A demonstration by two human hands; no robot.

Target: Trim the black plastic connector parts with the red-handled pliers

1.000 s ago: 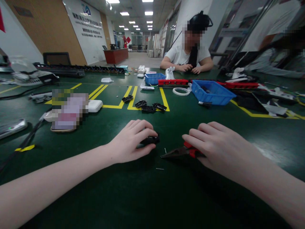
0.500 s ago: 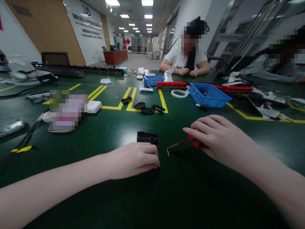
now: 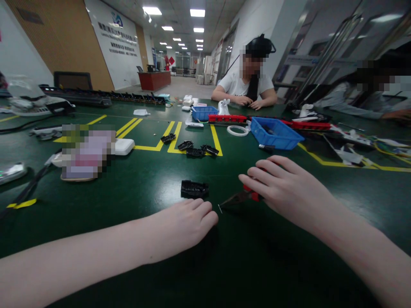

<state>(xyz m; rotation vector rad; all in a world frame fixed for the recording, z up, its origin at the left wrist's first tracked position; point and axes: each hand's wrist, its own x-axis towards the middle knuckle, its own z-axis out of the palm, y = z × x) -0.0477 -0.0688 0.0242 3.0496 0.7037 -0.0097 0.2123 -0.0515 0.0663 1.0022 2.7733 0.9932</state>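
My right hand (image 3: 279, 182) is wrapped round red-handled needle-nose pliers (image 3: 236, 198), whose jaws point left. At their tip is a thin, short metal pin (image 3: 220, 208), standing slightly tilted. Just left of the pin, my left hand (image 3: 197, 220) rests low over the table with its fingers curled together. Its fingertips face away from me, so whatever they pinch is hidden. A black plastic part (image 3: 194, 188) lies right behind the left hand's knuckles.
Several similar black parts (image 3: 195, 152) lie farther back, inside yellow tape lines. A blue bin (image 3: 276, 133) and a roll of white tape (image 3: 237, 130) are behind my right hand. At left are a phone (image 3: 88, 158) and a white case (image 3: 124, 146). A co-worker (image 3: 245, 87) sits opposite.
The pliers and pin have come left, closer to my left fingertips. My left hand has turned a little, its fingers more curled. The view has shifted slightly.
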